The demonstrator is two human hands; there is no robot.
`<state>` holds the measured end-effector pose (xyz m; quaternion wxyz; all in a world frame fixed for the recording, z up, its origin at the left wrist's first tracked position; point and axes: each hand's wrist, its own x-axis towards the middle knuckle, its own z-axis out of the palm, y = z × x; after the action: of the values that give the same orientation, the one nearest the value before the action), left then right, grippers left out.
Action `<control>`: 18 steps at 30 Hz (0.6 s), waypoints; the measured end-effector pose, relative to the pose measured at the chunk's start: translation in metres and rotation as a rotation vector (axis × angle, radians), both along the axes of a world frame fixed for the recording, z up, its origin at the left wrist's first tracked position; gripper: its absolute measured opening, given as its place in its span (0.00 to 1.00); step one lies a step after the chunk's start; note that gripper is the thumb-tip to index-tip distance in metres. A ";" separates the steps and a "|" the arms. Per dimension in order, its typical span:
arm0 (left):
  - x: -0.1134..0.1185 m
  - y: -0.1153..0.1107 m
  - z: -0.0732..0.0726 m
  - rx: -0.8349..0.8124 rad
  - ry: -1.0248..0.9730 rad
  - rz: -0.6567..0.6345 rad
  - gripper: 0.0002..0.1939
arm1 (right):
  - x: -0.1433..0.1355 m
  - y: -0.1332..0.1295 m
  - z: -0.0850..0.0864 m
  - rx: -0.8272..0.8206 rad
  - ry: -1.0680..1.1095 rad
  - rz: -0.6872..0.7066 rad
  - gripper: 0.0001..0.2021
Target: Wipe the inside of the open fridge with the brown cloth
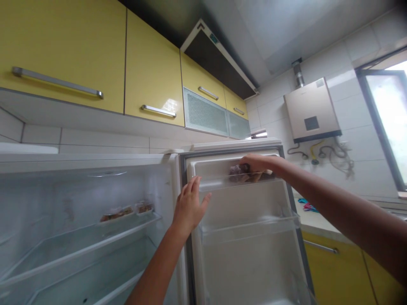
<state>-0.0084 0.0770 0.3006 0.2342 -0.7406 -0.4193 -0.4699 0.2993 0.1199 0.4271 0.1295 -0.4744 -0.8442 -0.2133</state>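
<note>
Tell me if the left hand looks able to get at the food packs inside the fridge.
Probably yes. The left hand looks empty and open beside the compartment, and nothing visible blocks the food packs on the upper shelf. It would likely need to move left and reach inward.

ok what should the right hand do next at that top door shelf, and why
Probably firm its fingers around the purplish item before shifting it: the right hand is already down at the purplish item, behind the clear front of the top door shelf, and its grip is partly hidden. The left hand is open and empty.
</note>
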 end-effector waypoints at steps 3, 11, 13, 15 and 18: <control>0.000 0.003 -0.001 0.017 -0.013 -0.018 0.29 | 0.015 -0.001 0.002 0.013 -0.043 -0.061 0.13; 0.000 0.004 -0.003 -0.003 -0.023 -0.043 0.29 | -0.014 -0.003 0.001 0.185 -0.128 -0.091 0.16; 0.001 0.003 -0.003 0.004 -0.025 -0.047 0.29 | -0.038 -0.004 0.000 0.241 -0.114 -0.018 0.19; 0.001 0.003 -0.003 0.010 -0.025 -0.043 0.29 | -0.067 -0.004 -0.001 0.313 -0.104 0.059 0.18; 0.001 0.003 -0.004 0.013 -0.023 -0.019 0.29 | -0.110 -0.002 -0.001 0.447 -0.122 0.155 0.15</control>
<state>-0.0070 0.0801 0.2965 0.2296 -0.7376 -0.4117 -0.4835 0.1894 0.1180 0.4265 0.1961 -0.3538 -0.8161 -0.4126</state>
